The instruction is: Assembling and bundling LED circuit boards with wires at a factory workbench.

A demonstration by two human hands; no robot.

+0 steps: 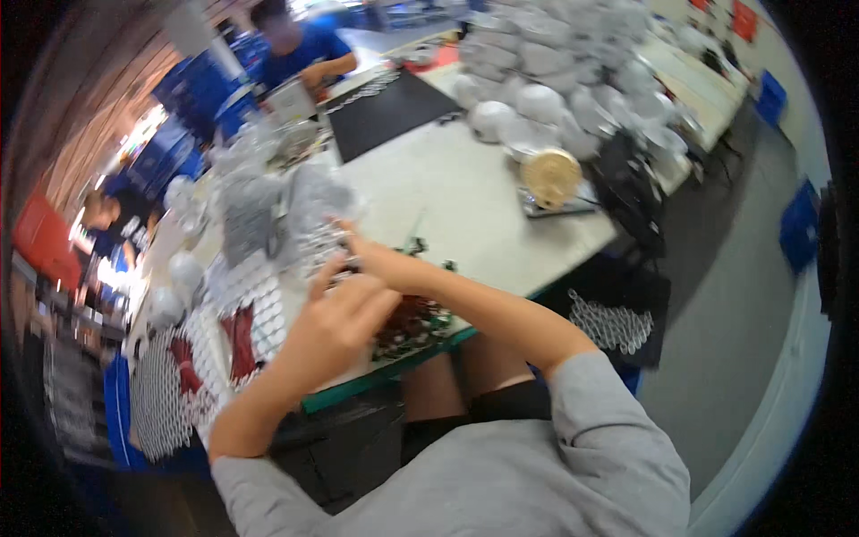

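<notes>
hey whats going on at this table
A person in a grey top sits at a pale work table with both hands together over a spread of small silvery parts. The left hand and right hand meet around something small; the blur hides what it is. Piles of white bagged items crowd the far end, and another person in blue works beyond.

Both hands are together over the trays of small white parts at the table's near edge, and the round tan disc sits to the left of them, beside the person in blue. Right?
Not quite. The head view shows the round tan disc to the right of the hands, beyond them on the table, far from the person in blue. The left hand and right hand do meet over the trays of small white parts.
</notes>
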